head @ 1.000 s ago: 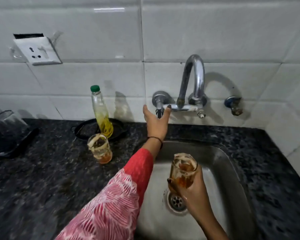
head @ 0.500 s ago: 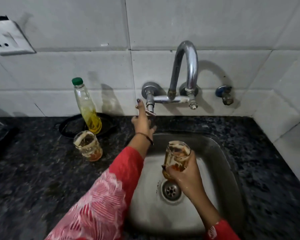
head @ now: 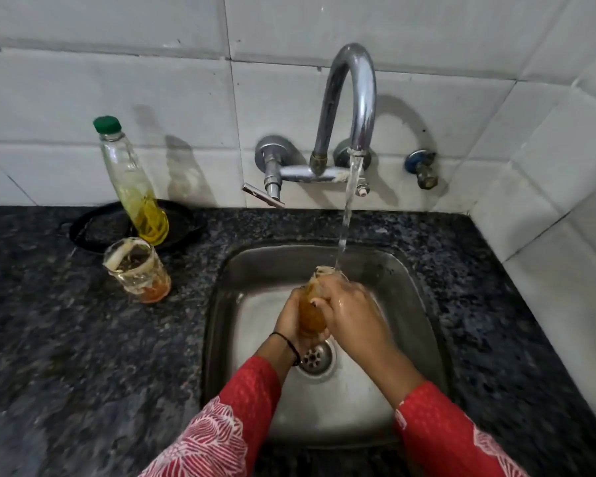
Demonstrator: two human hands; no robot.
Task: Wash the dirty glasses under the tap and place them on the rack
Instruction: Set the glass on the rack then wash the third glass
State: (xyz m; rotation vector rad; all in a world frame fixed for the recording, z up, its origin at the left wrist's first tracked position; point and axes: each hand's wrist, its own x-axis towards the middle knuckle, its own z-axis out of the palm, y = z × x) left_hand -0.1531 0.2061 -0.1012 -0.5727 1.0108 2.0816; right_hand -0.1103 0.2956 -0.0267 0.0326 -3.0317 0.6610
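Observation:
A dirty glass (head: 311, 309) with orange-brown residue is held over the steel sink (head: 410, 304), its rim under the water stream (head: 346, 215) running from the curved tap (head: 353, 98). My left hand (head: 291, 321) cups the glass from the left and below. My right hand (head: 351, 311) wraps it from the right. A second dirty glass (head: 136, 270), with foam on its rim and orange dregs, stands on the dark counter left of the sink.
A clear bottle (head: 131, 187) with a green cap and yellow liquid stands on a black round plate (head: 183, 218) by the wall. The tap lever (head: 262, 195) sticks out to the left. A second valve (head: 422, 168) sits on the tiled wall at the right.
My left hand has left the tap lever and come down onto the glass. Water now runs from the tap into the glass. The view has shifted closer to the sink.

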